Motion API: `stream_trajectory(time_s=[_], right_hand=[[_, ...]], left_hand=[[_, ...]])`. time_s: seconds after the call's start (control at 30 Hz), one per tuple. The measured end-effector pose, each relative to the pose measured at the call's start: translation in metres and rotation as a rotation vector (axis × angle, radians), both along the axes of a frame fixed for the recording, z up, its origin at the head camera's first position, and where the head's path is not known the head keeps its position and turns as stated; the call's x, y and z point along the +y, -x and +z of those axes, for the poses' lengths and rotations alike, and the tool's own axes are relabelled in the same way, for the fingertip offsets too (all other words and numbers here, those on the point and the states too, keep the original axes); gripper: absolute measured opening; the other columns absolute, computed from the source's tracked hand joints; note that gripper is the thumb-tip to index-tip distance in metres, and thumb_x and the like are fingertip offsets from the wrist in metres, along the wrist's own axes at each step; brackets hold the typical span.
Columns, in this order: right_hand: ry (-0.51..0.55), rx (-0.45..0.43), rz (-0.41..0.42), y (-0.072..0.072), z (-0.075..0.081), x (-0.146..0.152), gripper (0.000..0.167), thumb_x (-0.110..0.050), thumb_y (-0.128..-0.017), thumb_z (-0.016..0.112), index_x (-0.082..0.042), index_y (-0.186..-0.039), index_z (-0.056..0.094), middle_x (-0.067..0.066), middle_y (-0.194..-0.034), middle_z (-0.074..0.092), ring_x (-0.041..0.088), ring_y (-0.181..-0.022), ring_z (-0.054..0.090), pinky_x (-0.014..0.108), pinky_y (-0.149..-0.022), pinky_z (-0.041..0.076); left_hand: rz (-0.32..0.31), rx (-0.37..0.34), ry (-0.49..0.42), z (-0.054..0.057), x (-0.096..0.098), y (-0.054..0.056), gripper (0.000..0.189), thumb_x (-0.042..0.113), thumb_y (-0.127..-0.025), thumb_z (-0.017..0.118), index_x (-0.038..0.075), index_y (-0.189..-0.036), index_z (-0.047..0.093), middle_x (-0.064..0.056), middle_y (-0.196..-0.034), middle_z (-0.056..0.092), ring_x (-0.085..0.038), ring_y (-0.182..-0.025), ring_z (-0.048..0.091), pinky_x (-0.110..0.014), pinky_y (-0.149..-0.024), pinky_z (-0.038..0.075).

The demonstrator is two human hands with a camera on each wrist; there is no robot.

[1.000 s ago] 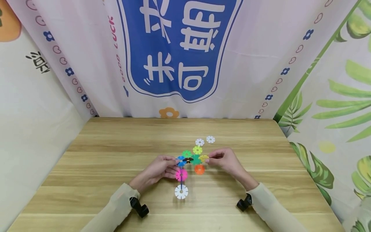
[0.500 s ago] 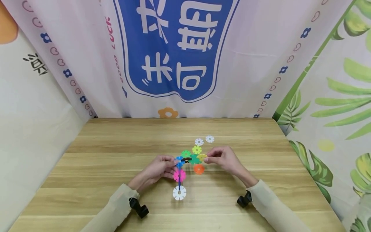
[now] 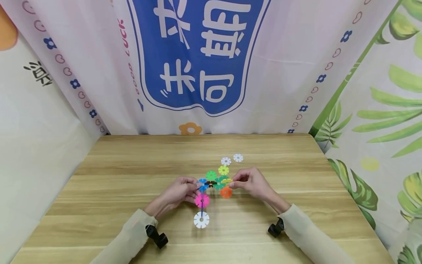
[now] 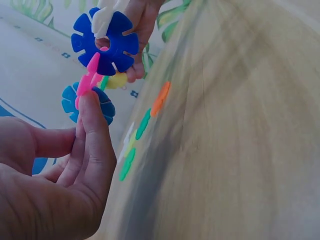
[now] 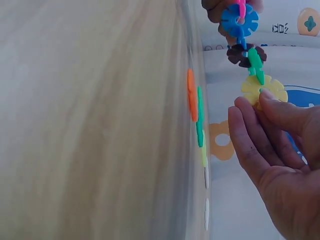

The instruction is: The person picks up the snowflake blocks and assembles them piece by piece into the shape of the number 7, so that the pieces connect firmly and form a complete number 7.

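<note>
A chain of slotted plastic snowflake discs is held above the table between both hands. It runs from a white disc (image 3: pixel 201 220) through a dark blue disc (image 4: pixel 105 42), a pink disc (image 3: pixel 202 201), a blue disc (image 3: pixel 202 184), a brown disc (image 5: pixel 239 55) and a green disc (image 5: pixel 255 65) to a yellow disc (image 5: pixel 264 90). My left hand (image 3: pixel 181 191) pinches the blue disc, its other fingers behind the pink one. My right hand (image 3: pixel 252 182) pinches the yellow disc between thumb and fingers, at the green disc's edge.
Loose discs lie on the wooden table (image 3: pixel 138 157) beyond and below the chain: orange (image 3: pixel 226 192), green (image 3: pixel 211 175), yellow-green (image 3: pixel 223 170) and two white ones, the farther white disc (image 3: pixel 238 157) rightmost. A printed curtain (image 3: pixel 280 73) hangs behind the table.
The chain has shifted slightly left, its white end most clearly. My right hand has brought the yellow disc left, and it now overlaps the green disc more. The view has drifted a little.
</note>
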State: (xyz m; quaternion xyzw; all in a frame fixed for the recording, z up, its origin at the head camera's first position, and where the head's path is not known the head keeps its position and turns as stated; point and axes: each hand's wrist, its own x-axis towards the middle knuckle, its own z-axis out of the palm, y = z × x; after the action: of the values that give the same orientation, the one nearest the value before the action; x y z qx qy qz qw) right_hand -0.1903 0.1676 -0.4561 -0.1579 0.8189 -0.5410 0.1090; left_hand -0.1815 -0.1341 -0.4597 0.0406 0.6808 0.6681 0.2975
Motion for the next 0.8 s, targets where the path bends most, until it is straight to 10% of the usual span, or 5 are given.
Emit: stream_trajectory(time_s=[0.43,0.8], right_hand=[[-0.172,0.07,0.119,0.031,0.014,0.013,0.019,-0.027,-0.089,0.086,-0.013,-0.102,0.081,0.003,-0.1,0.08,0.013,-0.084,0.071,0.023,-0.073,0.062],[-0.307,0.127,-0.156,0.078,0.017,0.034,0.034,-0.024,-0.09,0.084,-0.004,-0.116,0.075,0.013,-0.112,0.077,0.024,-0.1,0.071,0.038,-0.095,0.062]], left_hand=[[0.006,0.0,0.024,-0.002,-0.005,-0.005,0.016,0.011,-0.107,0.055,0.004,-0.094,0.062,-0.002,-0.082,0.068,-0.012,-0.07,0.064,-0.024,-0.067,0.065],[0.037,0.024,0.027,-0.001,-0.009,-0.001,0.015,0.011,-0.107,0.055,0.004,-0.097,0.064,-0.002,-0.083,0.071,-0.011,-0.069,0.068,-0.026,-0.069,0.067]])
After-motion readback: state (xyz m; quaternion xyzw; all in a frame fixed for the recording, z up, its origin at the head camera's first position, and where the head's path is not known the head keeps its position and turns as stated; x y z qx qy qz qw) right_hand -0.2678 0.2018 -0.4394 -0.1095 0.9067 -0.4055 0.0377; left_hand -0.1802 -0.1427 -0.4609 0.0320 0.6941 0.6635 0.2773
